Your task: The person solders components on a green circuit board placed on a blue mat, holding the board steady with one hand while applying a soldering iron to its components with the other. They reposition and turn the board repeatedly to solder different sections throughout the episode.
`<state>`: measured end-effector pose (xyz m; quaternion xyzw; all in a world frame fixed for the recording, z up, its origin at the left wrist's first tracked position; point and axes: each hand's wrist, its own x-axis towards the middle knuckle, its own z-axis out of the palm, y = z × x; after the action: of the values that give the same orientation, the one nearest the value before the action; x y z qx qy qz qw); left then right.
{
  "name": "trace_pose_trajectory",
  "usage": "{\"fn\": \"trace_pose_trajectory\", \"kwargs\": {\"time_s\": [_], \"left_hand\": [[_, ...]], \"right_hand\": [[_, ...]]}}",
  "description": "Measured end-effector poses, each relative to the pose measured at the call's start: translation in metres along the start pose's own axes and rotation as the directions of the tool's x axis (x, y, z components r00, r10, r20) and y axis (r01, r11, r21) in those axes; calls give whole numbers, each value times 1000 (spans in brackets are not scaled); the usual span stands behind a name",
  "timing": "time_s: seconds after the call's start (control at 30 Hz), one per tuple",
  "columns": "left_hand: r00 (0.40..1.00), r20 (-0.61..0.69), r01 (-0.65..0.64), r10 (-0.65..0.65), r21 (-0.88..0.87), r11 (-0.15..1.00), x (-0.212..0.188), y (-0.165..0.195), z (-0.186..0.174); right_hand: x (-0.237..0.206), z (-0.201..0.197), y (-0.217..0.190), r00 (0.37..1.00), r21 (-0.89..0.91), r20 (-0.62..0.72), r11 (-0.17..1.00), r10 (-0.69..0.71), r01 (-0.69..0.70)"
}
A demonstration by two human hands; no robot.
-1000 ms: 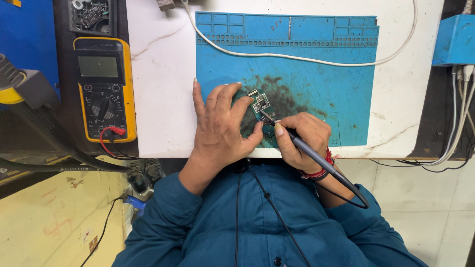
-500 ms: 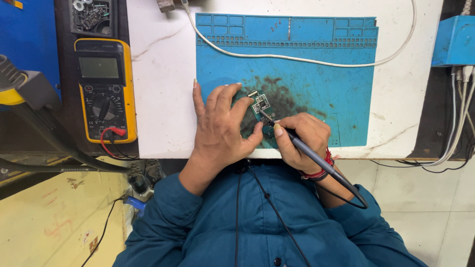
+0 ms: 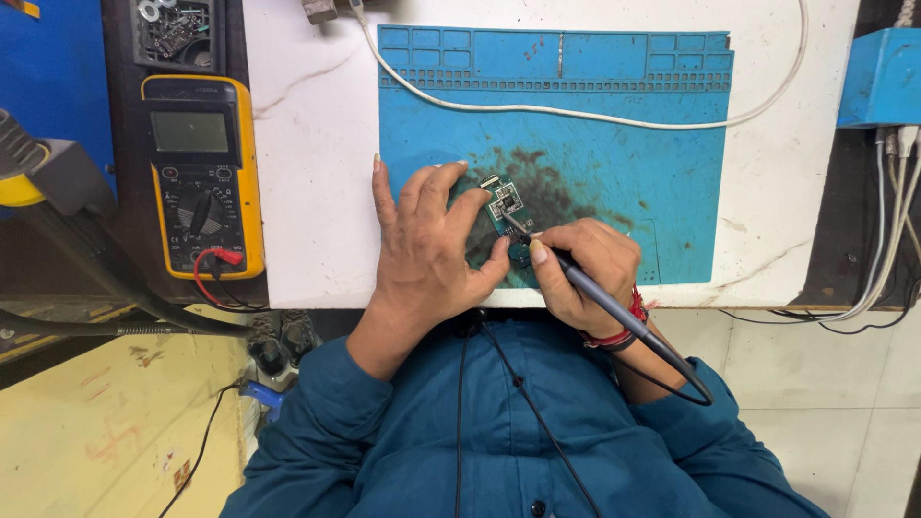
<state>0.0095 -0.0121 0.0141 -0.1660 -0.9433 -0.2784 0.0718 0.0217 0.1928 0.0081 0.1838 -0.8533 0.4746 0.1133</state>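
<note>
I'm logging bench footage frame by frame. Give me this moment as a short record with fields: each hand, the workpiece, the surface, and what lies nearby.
left hand: flat on the mat, fingers steadying the small circuit board
right hand: grips a dark soldering pen, tip on the board
surface: blue work mat, dark-stained at its middle, on a white table
nearby: yellow multimeter at the left; white cable across the mat's top
</note>
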Motion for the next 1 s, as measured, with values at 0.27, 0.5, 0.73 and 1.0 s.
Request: {"fn": "trace_pose_trajectory", "kwargs": {"time_s": [0.27,0.5,0.73,1.0], "left_hand": [[1000,7,0,0,-5,1000,-1,0,1],[1000,11,8,-8,-1,1000,-1,1,1],[1000,-2,4,-4,-5,1000,0,2,0],[1000,16,13,-13,4,1000,1,3,-1]], "right_hand": [[-1,1,1,1000,9,-5,1000,4,-4],[-1,1,1,1000,8,-13,1000,6,-6],[-1,0,1,1000,-9,-4,1000,2,-2],[-1,-1,1,1000,5,-11,1000,1,-1]]}}
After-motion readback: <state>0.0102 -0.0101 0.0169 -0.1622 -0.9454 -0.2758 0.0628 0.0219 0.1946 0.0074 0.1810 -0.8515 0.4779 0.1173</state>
